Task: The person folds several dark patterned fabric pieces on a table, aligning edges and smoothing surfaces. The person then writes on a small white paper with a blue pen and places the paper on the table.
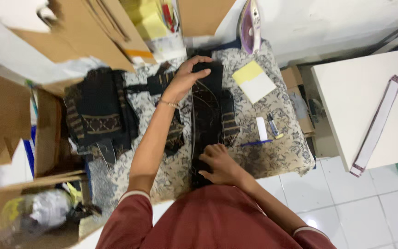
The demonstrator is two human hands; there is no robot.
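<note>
Left hand [185,76]: grip released, flat palm pressing far end of long black cloth strip [207,115].
Right hand [217,163]: fingers curled, pinning near end.
Table [277,152]: padded, floral-patterned cover.

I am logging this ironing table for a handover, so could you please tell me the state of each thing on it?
Long black fabric strip: laid flat, pinned at both ends.
Left hand: palm down on its far end.
Right hand: pressing its near end.
Purple and white iron: standing upright, unused.
Yellow and white paper pad: lying flat.
Black patterned cloth pile: folded, heaped aside.
</note>
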